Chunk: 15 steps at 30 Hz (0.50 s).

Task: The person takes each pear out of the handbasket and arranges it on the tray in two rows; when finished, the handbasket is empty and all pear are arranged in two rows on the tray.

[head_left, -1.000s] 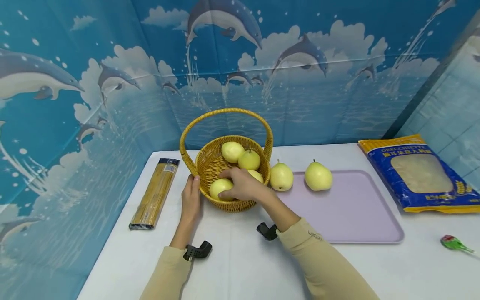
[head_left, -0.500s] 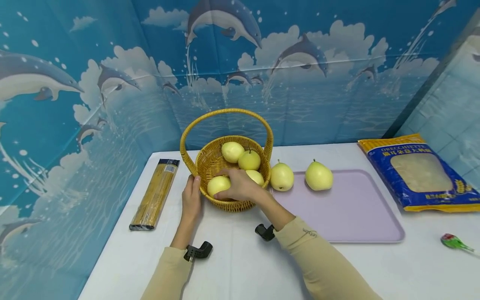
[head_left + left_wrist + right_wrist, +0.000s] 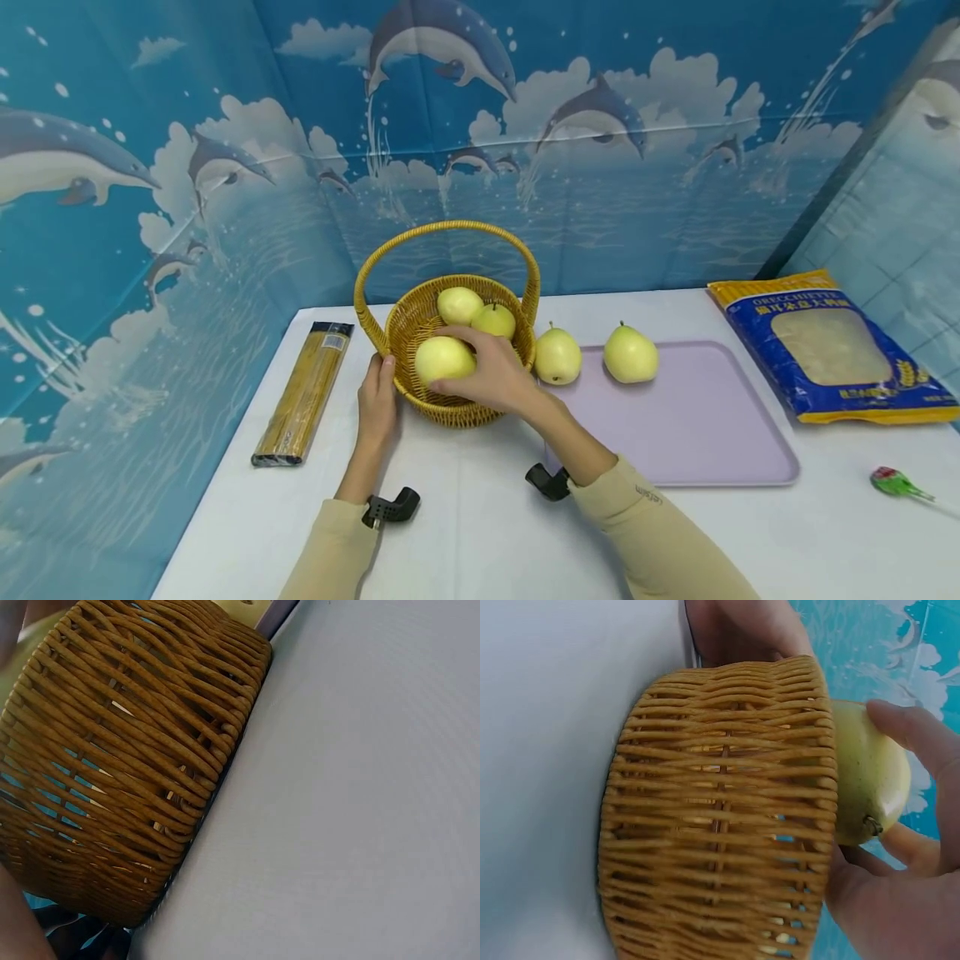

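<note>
In the head view, a yellow wicker basket (image 3: 425, 310) with a tall arched handle stands near the back of the table. My right hand (image 3: 491, 371) grips a pale yellow-green pear (image 3: 444, 361) between thumb and fingers, above the front of the basket. The right wrist view shows this pear (image 3: 870, 776) standing partly above the basket's rim, its stem turned towards the camera. Two more pears (image 3: 459, 305) are visible inside, at the back; my right hand hides part of the interior. My left hand (image 3: 377, 404) holds the basket's left side, thumb near the handle's base.
Right of the basket, a pear (image 3: 558, 357) is by the lilac tray's (image 3: 697, 425) left edge, and another pear (image 3: 631, 354) is at its back. A noodle packet (image 3: 303, 392) lies left, a blue-yellow pasta bag (image 3: 832, 346) right, and a wrapped lollipop (image 3: 892, 482) front right.
My right hand has raised the pear from low in the basket to around rim height. The left hand stays at the basket's side. The head view has shifted slightly.
</note>
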Each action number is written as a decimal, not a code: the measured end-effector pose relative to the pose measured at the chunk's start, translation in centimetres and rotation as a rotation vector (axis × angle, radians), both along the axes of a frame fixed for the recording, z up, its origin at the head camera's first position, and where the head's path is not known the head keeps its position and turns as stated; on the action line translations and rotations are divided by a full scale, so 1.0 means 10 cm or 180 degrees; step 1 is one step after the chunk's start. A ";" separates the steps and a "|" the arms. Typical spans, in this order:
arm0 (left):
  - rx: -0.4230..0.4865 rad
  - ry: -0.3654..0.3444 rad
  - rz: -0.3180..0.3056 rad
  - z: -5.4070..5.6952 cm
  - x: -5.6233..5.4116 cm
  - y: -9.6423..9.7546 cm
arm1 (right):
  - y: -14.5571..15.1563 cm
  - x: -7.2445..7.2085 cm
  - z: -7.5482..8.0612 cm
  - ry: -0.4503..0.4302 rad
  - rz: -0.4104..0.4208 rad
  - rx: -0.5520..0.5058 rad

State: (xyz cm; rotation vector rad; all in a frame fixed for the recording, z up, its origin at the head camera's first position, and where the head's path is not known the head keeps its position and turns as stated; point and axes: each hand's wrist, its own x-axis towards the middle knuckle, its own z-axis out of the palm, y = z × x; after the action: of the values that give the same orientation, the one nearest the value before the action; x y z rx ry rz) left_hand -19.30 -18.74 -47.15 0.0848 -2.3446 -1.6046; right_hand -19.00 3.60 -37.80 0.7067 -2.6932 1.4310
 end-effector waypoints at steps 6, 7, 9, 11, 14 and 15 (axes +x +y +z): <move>-0.0001 -0.0024 0.0008 0.00 0.00 0.01 | 0.18 0.13 0.01 0.0167 -0.0127 -0.0310; -0.0004 -0.0031 0.0004 0.00 0.00 0.01 | 0.21 0.15 0.01 0.0207 -0.0134 -0.0348; -0.0001 -0.0044 -0.0005 0.00 0.01 0.01 | 0.27 0.20 0.02 0.0247 -0.0168 -0.0390; 0.0002 -0.0055 -0.0010 0.00 0.01 0.01 | 0.35 0.24 0.03 0.0272 -0.0196 -0.0421; -0.0030 -0.0042 -0.0005 0.00 0.00 0.00 | 0.48 0.31 0.04 0.0301 -0.0256 -0.0446; -0.0036 -0.0033 -0.0007 0.00 0.00 0.00 | 0.53 0.32 0.04 0.0313 -0.0285 -0.0447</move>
State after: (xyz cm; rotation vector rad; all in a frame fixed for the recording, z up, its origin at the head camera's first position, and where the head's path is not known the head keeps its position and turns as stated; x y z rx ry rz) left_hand -19.29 -18.74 -47.18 0.0884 -2.3619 -1.5955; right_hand -15.77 8.87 -37.38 0.6215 -2.4887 1.5038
